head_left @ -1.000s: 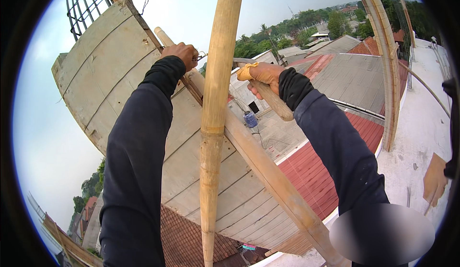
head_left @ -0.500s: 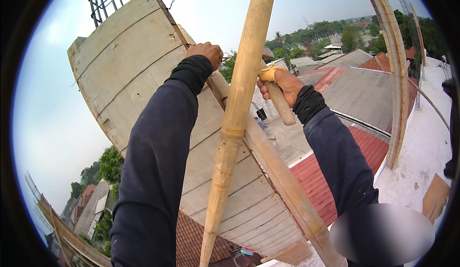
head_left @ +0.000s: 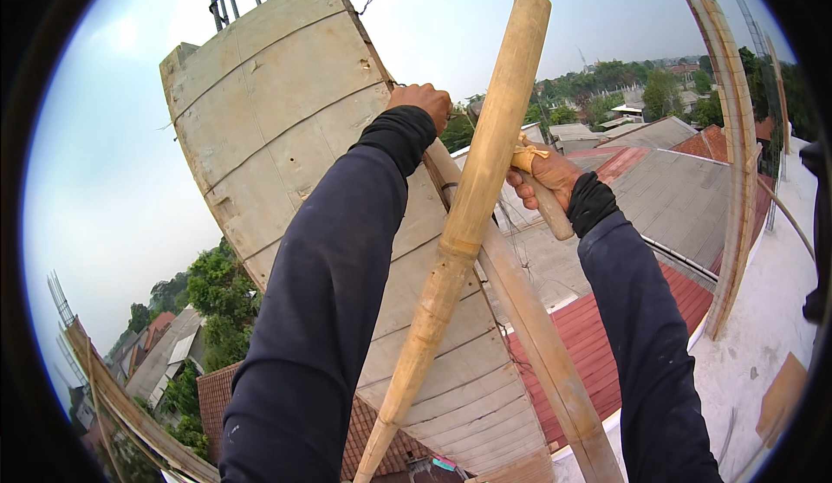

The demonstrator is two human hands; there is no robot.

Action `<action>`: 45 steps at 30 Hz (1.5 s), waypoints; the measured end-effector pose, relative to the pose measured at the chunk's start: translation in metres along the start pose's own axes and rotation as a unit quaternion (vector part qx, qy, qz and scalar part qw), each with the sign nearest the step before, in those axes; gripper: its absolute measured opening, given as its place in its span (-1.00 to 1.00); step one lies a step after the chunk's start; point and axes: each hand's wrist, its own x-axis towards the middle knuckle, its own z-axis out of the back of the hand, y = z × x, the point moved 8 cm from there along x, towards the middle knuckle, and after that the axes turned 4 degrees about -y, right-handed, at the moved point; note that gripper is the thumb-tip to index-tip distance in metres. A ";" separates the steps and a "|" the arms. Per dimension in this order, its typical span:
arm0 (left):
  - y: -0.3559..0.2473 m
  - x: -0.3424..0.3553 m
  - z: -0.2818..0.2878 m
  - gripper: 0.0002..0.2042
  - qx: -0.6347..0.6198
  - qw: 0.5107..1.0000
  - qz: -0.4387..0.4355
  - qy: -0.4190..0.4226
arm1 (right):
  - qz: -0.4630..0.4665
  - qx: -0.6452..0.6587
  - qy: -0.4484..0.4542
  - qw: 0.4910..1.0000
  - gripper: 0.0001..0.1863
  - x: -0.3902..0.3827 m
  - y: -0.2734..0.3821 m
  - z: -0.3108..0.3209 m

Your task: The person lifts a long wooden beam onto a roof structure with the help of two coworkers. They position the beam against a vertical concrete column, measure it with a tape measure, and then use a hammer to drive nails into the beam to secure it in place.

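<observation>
Here, rounded wooden handle [head_left: 554,213]

- Red corrugated metal roof [head_left: 588,344]
- Broad grey sheet roof [head_left: 646,201], beyond the red roof
- Tall, plank-sided column [head_left: 735,162], right of the red roof
- Flat brown board [head_left: 782,396], right of the red roof
- Brown tiled roof [head_left: 214,401], left of the red roof

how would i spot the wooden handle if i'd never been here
Find the big pale column, then the bamboo pole slanting in front of it. Just right of the pole's upper half, the right hand grips the handle. It is the rounded stick with a blunt lower end, far shorter than the pole.
</observation>
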 end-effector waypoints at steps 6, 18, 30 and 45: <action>0.000 -0.001 0.000 -0.83 0.001 1.000 0.014 0.012 | 0.033 -0.022 -0.052 0.998 -0.60 0.001 0.008 0.020; -0.003 -0.002 0.001 -0.85 0.007 1.000 -0.003 -0.001 | 0.027 -0.003 -0.129 0.991 -0.69 -0.005 0.021 0.035; -0.001 -0.002 0.002 -0.85 0.024 1.000 0.002 -0.005 | 0.048 0.105 -0.201 0.973 -0.65 0.007 0.020 0.035; -0.002 -0.002 0.000 -0.87 0.008 1.000 -0.012 -0.003 | -0.067 -0.077 -0.072 0.992 -0.69 0.004 0.006 0.010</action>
